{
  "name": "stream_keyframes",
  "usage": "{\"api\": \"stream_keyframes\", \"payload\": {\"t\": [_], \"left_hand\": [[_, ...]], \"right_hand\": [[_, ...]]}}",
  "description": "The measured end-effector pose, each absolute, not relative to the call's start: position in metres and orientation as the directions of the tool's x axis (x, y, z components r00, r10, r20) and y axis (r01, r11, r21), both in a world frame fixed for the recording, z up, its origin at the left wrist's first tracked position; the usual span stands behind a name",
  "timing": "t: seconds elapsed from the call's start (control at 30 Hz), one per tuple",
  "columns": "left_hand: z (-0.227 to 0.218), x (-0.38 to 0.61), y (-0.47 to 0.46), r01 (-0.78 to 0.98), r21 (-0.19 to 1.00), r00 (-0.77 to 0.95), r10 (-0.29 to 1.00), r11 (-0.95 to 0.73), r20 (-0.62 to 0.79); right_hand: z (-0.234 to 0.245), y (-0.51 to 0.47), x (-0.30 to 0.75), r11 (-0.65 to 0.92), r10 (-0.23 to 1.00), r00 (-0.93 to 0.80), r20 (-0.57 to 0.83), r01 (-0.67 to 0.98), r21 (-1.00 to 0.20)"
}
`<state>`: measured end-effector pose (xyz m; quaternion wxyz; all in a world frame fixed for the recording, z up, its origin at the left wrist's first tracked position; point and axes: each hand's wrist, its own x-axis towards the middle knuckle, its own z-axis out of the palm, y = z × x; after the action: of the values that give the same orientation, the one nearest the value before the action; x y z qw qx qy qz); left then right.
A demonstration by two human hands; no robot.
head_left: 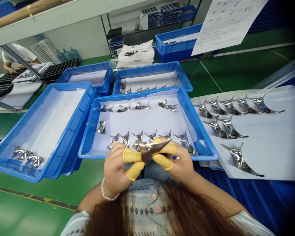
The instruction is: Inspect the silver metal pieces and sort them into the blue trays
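Observation:
A shiny, curved metal part (151,149) with a pointed tip is held in front of my body between both hands. My left hand (120,167), wearing yellow finger cots, pinches its left end between thumb and forefinger. At the pointed right side, my right hand (178,159) grips it with yellow-capped fingers and thumb. Right behind my hands lies a blue tray (85,139) lined with white paper. Several similar metal parts (167,105) rest along its back, left side and front. My hands hide some of the front ones.
Stacked blue trays (71,131) stand at the left, the top one holding a few metal parts (27,156). More parts (239,157) lie in rows on white paper (272,141) at right. A printed sheet (228,26) hangs above. A co-worker (21,55) is at far left.

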<state>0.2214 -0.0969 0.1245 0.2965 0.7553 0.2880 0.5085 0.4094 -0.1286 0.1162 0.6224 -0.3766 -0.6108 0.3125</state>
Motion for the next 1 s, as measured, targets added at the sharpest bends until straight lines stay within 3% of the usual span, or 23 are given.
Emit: {"api": "stream_keyframes", "payload": {"t": [0.1, 0.2, 0.3, 0.43, 0.5, 0.6, 0.67, 0.73, 0.83, 0.93, 1.0], "left_hand": [[0.124, 0.228, -0.081, -0.016, 0.952, 0.291, 0.91, -0.305, 0.296], [0.123, 0.236, -0.066, -0.214, 0.976, 0.354, 0.935, 0.045, 0.034], [0.123, 0.239, -0.06, -0.285, 0.936, 0.438, 0.897, 0.207, -0.065], [0.125, 0.241, -0.06, -0.289, 0.918, 0.48, 0.871, 0.273, -0.108], [0.123, 0.243, -0.06, -0.28, 0.924, 0.46, 0.881, 0.261, -0.11], [0.119, 0.242, -0.059, -0.245, 0.954, 0.392, 0.918, 0.172, -0.065], [0.117, 0.237, -0.057, -0.132, 0.991, 0.294, 0.955, 0.003, 0.036], [0.117, 0.23, -0.057, 0.088, 0.968, 0.203, 0.955, -0.236, 0.215], [0.121, 0.218, -0.059, 0.416, 0.74, 0.365, 0.842, -0.529, 0.397], [0.123, 0.211, -0.06, 0.605, 0.441, 0.598, 0.744, -0.663, 0.299], [0.124, 0.208, -0.058, 0.679, 0.273, 0.632, 0.732, -0.681, 0.255]], "right_hand": [[0.115, -0.127, 0.41, 0.427, 0.904, 0.04, 0.426, 0.003, -0.904], [0.113, -0.126, 0.41, 0.283, 0.958, -0.003, 0.287, -0.161, -0.945], [0.111, -0.125, 0.409, 0.176, 0.979, -0.044, 0.198, -0.302, -0.937], [0.113, -0.126, 0.407, 0.079, 0.989, -0.08, 0.12, -0.397, -0.915], [0.114, -0.126, 0.406, 0.083, 0.988, -0.096, 0.125, -0.36, -0.929], [0.115, -0.124, 0.407, 0.16, 0.979, -0.103, 0.174, -0.131, -0.978], [0.114, -0.122, 0.409, 0.248, 0.966, -0.102, 0.238, 0.105, -0.963], [0.11, -0.119, 0.41, 0.364, 0.931, -0.135, 0.338, 0.358, -0.86], [0.095, -0.114, 0.41, 0.517, 0.839, -0.264, 0.475, 0.66, -0.545], [0.078, -0.106, 0.406, 0.593, 0.745, -0.389, 0.542, 0.759, -0.27], [0.07, -0.103, 0.403, 0.632, 0.695, -0.425, 0.58, 0.746, -0.21]]}}
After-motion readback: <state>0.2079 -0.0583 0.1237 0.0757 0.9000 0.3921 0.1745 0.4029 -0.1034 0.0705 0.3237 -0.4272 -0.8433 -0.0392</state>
